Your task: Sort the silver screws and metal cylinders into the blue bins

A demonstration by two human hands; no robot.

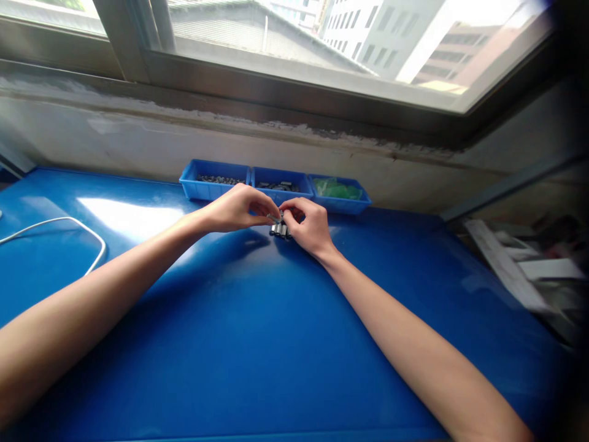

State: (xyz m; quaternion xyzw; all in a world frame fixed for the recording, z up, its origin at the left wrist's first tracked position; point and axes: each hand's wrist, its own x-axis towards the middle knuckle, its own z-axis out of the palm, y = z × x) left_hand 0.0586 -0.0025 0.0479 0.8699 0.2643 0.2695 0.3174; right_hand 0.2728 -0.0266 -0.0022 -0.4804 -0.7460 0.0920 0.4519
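Note:
Over the far middle of the blue table, my left hand [242, 207] and my right hand [309, 224] meet with their fingertips close together. A small greyish metal piece [276, 218] is pinched between the left thumb and fingers; its exact kind is too small to make out. The right thumb and fingers are closed at the same spot, and what they hold is mostly hidden. Just below the fingertips, several small silver and black metal parts [280, 230] sit in a cluster on the table, partly covered by my right hand.
Three joined blue bins stand along the wall: the left bin [184, 184] holds small metal pieces, the middle bin [301, 179] dark parts, the right bin [365, 196] green plastic bags. A white cable [99, 239] curves over the table's left side. Stacked items [547, 270] lie beyond the right edge.

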